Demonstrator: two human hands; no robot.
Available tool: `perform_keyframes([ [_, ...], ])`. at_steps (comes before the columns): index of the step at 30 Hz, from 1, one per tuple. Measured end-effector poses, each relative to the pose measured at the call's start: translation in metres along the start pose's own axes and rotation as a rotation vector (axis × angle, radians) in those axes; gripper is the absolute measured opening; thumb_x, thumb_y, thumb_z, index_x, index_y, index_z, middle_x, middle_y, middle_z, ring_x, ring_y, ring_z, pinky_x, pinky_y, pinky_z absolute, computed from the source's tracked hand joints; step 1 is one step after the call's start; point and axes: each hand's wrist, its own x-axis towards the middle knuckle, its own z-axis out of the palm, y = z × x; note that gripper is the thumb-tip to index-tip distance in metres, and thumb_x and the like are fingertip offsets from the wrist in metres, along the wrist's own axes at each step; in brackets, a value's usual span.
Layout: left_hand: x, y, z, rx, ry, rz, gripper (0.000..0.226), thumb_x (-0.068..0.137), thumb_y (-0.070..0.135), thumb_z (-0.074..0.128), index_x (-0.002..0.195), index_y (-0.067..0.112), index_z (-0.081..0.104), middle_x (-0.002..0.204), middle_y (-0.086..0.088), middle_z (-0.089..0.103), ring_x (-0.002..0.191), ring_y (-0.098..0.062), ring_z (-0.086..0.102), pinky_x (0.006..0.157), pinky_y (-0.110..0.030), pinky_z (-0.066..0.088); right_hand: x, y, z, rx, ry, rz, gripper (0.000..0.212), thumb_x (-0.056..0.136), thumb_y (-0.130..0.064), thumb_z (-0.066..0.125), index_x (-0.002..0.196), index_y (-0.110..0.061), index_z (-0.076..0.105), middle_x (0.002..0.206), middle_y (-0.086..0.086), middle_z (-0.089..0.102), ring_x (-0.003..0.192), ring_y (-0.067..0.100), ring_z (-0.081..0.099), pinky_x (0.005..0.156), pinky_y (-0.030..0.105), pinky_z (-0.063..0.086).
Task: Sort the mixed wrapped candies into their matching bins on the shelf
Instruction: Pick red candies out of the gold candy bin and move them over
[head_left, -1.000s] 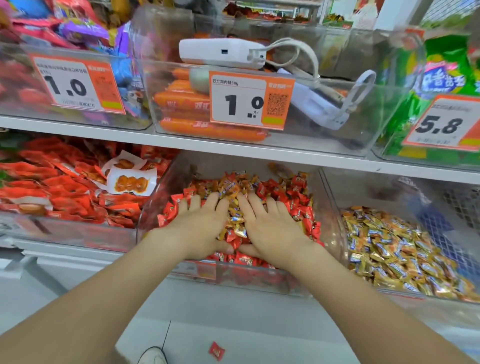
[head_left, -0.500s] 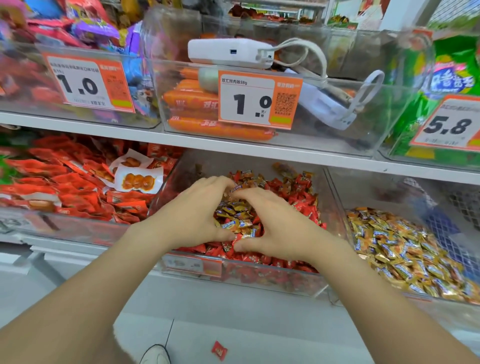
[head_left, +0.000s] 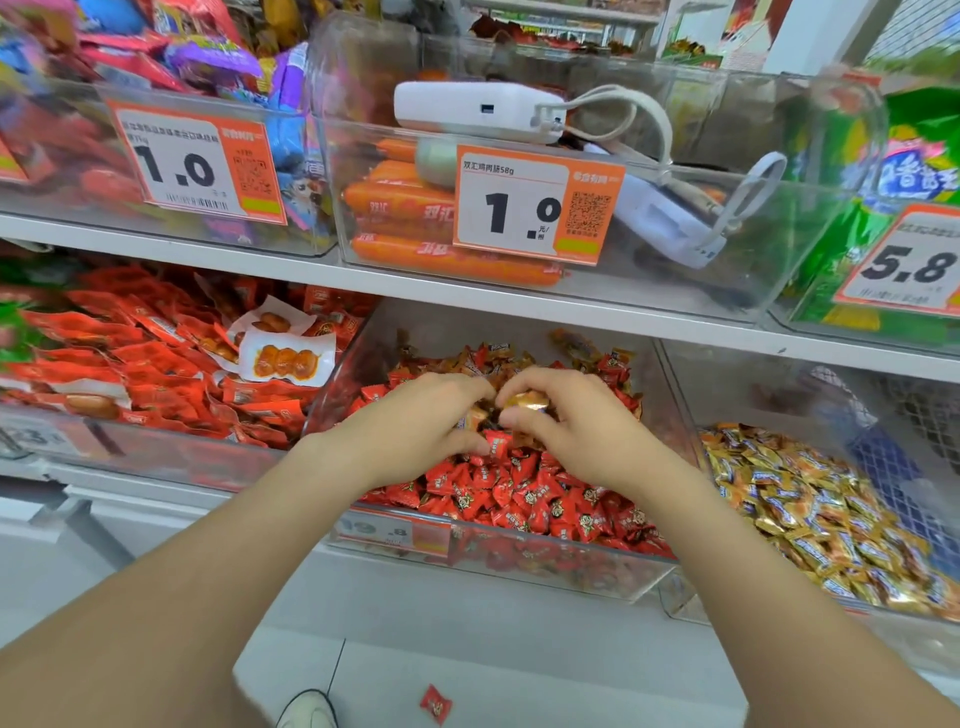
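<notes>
Fingers (head_left: 540, 383) on both hands are curled in tight. The left hand (head_left: 415, 423) and right hand (head_left: 582, 426) meet fingertip to fingertip, pinching a clump of gold-wrapped candies (head_left: 524, 401) right over the red candies (head_left: 519, 493) that fill the middle bin (head_left: 519, 566). The gold candy bin (head_left: 680, 415) sits at 3 o'clock. At 12 o'clock, one shelf up, an orange price tag (head_left: 535, 205) reads "双汇鸡肉肠58g" and "1.0", with orange sausages (head_left: 400, 202) and a white power bank (head_left: 478, 111) behind it. The tag at 2 o'clock (head_left: 904, 265) says "5.8". One stray red candy (head_left: 435, 704) lies on the floor at 6 o'clock.
</notes>
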Motion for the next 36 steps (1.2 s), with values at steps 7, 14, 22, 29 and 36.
perform_keyframes([
  [7,-0.004,-0.002,-0.004,-0.076,0.056,-0.086,0.025,0.109,0.011,0.049,0.124,0.026,0.062,0.108,0.006,0.047,0.093,-0.007,0.051,0.085,-0.03,0.045,-0.004,0.006,-0.007,0.195,0.247,0.175,0.013,0.105,-0.025,0.062,0.11,-0.028,0.074,0.092,-0.01,0.076,0.078,0.006,0.074,0.081,0.035,0.061],
  [14,-0.004,0.001,-0.008,-0.154,0.131,-0.168,0.029,0.103,0.013,0.044,0.088,0.017,0.068,0.097,0.005,0.056,0.087,-0.004,0.053,0.073,-0.025,0.04,-0.006,-0.008,-0.004,0.275,0.155,0.269,0.031,0.108,-0.01,0.049,0.105,-0.027,0.075,0.068,0.009,0.066,0.057,0.016,0.054,0.055,0.032,0.047],
  [22,-0.008,-0.014,-0.015,-0.147,0.118,-0.139,0.04,0.097,0.061,0.061,0.078,0.026,0.063,0.062,0.0,0.066,0.056,-0.014,0.061,0.058,-0.028,0.049,-0.008,-0.018,-0.004,-0.236,0.068,0.241,0.024,0.087,-0.058,0.069,0.09,-0.035,0.074,0.082,-0.013,0.072,0.078,0.016,0.07,0.086,0.044,0.06],
  [29,-0.023,-0.004,-0.019,0.057,-0.103,-0.192,0.061,0.055,0.085,0.08,0.09,0.036,0.071,0.084,0.014,0.064,0.086,-0.004,0.062,0.074,-0.035,0.057,-0.01,-0.017,-0.007,-0.217,-0.081,0.196,0.026,0.091,-0.056,0.068,0.094,-0.03,0.064,0.076,-0.009,0.066,0.075,0.015,0.068,0.076,0.042,0.059],
  [36,-0.021,0.008,-0.017,-0.052,-0.061,-0.156,0.022,0.083,0.039,0.07,0.076,0.025,0.056,0.065,-0.001,0.059,0.058,-0.016,0.049,0.059,-0.045,0.05,-0.007,-0.019,-0.009,-0.107,0.163,0.248,0.044,0.097,-0.029,0.046,0.057,-0.013,0.037,0.049,0.003,0.031,0.047,0.019,0.028,0.051,0.039,0.036],
])
